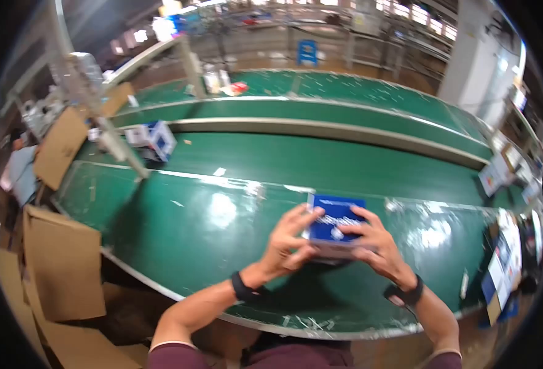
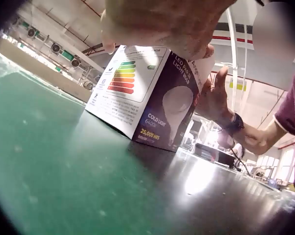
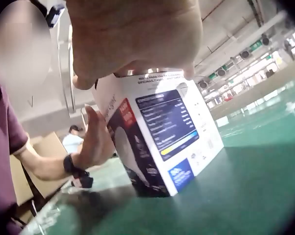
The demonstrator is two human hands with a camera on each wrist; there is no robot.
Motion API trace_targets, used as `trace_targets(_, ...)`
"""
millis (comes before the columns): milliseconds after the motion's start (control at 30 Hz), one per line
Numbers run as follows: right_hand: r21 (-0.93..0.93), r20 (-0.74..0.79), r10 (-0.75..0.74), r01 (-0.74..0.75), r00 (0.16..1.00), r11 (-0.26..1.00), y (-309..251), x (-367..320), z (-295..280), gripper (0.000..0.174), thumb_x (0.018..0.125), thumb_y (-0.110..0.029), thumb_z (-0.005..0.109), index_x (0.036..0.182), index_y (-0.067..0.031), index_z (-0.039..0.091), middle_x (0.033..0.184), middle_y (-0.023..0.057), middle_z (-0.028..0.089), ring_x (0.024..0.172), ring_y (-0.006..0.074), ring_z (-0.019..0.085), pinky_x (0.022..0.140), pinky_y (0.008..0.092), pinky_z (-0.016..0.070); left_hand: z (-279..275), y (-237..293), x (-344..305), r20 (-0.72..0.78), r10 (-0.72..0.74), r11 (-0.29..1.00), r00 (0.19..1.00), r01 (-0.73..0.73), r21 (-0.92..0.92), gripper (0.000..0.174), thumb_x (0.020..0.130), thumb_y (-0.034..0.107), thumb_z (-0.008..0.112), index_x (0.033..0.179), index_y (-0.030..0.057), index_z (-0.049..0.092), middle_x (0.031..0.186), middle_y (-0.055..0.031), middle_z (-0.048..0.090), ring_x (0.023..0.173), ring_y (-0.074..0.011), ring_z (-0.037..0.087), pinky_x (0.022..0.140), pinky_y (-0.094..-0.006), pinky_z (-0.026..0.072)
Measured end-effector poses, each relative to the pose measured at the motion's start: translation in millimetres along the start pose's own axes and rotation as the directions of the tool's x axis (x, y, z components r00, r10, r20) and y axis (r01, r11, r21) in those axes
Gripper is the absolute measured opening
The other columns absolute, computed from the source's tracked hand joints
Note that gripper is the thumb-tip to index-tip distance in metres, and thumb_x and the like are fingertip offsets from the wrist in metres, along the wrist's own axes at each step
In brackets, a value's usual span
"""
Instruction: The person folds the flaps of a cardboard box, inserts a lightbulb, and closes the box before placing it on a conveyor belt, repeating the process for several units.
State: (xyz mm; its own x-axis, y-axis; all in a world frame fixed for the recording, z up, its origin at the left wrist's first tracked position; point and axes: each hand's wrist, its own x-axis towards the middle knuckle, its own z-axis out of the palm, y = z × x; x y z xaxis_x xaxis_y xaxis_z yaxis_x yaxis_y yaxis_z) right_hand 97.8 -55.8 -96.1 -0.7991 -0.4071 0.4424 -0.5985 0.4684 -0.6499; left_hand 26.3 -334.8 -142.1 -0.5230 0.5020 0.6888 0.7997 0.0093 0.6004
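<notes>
From where I stand, everything centres on the LED bulb box (image 1: 336, 237), which sits straight ahead of the person, between the two hands. The left hand (image 1: 288, 242) has it from the left: one finger lies at the top left edge, with the thumb low near the front corner. The right hand (image 1: 374, 242) comes from the right, two fingers laid over the blue top and the thumb lower, by the near side. Both sets of fingers are bent about the box and hold it, so neither hand is nearer; the box fills the gap between them.

Its long axis looks upright, as best I can judge from the wrist views: the printed bulb stands dome up, base down, and the hands grip from above and the sides. The bottom edge meets, or very nearly meets, the green counter (image 1: 173, 246); I can't be sure that all of it rests there.

Well off to the left, past the near panel, sits a blue-and-white carton (image 1: 162, 142), out of reach of the left hand as it is placed. A brown cardboard box (image 1: 62, 264) stands beyond the counter's left edge.
</notes>
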Motion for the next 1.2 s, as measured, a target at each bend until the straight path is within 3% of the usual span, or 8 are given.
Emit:
trace_targets(233,0.28,-0.391,0.426,-0.335,0.816,0.9,-28.0,5.9,26.7,0.018,0.091,-0.022,0.081,0.099,-0.0065,0.076,0.122,0.012,0.064,0.124,0.0288,0.056,0.106,0.0403,0.0429,12.5,45.4,14.3,-0.11,-0.507,0.841,0.855,0.463,-0.279,0.029,0.096,0.019,0.074,0.122,0.0058,0.073,0.143,-0.0106,0.062,0.136,-0.0262,0.05,0.113,-0.0408,0.04)
trace_targets(467,-0.167,-0.164,0.293,-0.319,0.942,0.933,-16.0,19.8,5.4,0.038,0.093,-0.028,0.077,0.122,-0.0052,0.07,0.135,0.014,0.054,0.133,0.0273,0.047,0.107,0.0424,0.0421,14.5,24.6,31.3,-0.086,-0.563,0.806,0.822,0.523,-0.278,0.036,0.1,0.016,0.067,0.135,0.0076,0.065,0.132,-0.0082,0.062,0.125,-0.0207,0.053,0.102,-0.0344,0.0439)
trace_targets(700,0.695,-0.272,0.583,-0.263,0.766,0.669,15.2,36.6,41.2,0.084,0.095,-0.015,0.07,0.163,-0.0014,0.022,0.155,0.0199,0.034,0.141,0.0262,0.042,0.114,0.038,0.0409,25.0,1.3,56.8,-0.125,-0.587,0.788,0.8,0.529,-0.316,0.06,0.097,0.008,0.063,0.155,0.0077,0.046,0.159,-0.011,0.04,0.132,-0.0216,0.05,0.106,-0.0341,0.0451)
trace_targets(767,0.605,-0.349,0.532,-0.248,0.772,0.756,31.8,35.6,49.3,0.085,0.095,-0.011,0.068,0.163,-0.0005,0.019,0.156,0.0217,0.033,0.141,0.0273,0.042,0.117,0.037,0.0375,5.9,-5.4,72.2,0.049,-0.597,0.777,0.801,0.592,-0.212,0.061,0.096,0.005,0.061,0.155,0.0056,0.046,0.16,-0.0134,0.041,0.138,-0.0253,0.043,0.112,-0.0375,0.0428)
trace_targets(833,0.517,-0.449,0.459,-0.197,0.767,0.833,40.7,37.9,57.1,0.084,0.094,-0.012,0.069,0.162,0.0014,0.021,0.158,0.0245,0.032,0.147,0.0338,0.035,0.123,0.0397,0.0276,-3.9,-19.9,79.3,0.085,-0.385,0.902,0.919,0.355,0.247,0.059,0.096,0.006,0.063,0.153,0.0064,0.049,0.163,-0.0173,0.039,0.15,-0.0336,0.034,0.119,-0.044,0.0345)
trace_targets(900,0.512,-0.477,0.494,-0.227,0.727,0.829,37.3,42.6,59.1,0.076,0.097,-0.022,0.065,0.16,0.0012,0.028,0.159,0.0224,0.034,0.15,0.0344,0.03,0.125,0.0406,0.022,9.5,4.3,95.4,0.042,-0.216,0.706,0.976,0.126,0.697,0.055,0.101,0.024,0.063,0.152,0.0093,0.05,0.163,-0.0196,0.038,0.151,-0.0429,0.032,0.12,-0.0557,0.0296)
trace_targets(1000,0.649,-0.552,0.554,-0.096,0.624,0.755,49.4,45.9,69.1,0.046,0.11,-0.028,0.048,0.15,-0.0048,0.049,0.148,0.0146,0.049,0.136,0.028,0.043,0.119,0.0374,0.0301,39.8,7.9,97.8,0.187,-0.421,0.665,0.888,0.161,0.729,0.064,0.104,0.047,0.055,0.152,0.0064,0.048,0.163,-0.0226,0.035,0.151,-0.0447,0.029,0.117,-0.0647,0.0275)
trace_targets(1200,0.655,-0.588,0.607,-0.126,0.534,0.745,63.1,49.8,87.8,0.065,0.112,-0.049,0.035,0.158,-0.0028,0.036,0.147,0.0201,0.049,0.139,0.0295,0.042,0.12,0.0409,0.0277,48.1,18.7,113.6,0.199,-0.513,0.61,0.835,0.191,0.769,0.082,0.099,0.057,0.055,0.153,-0.0024,0.04,0.158,-0.0305,0.036,0.151,-0.047,0.028,0.114,-0.0693,0.0273)
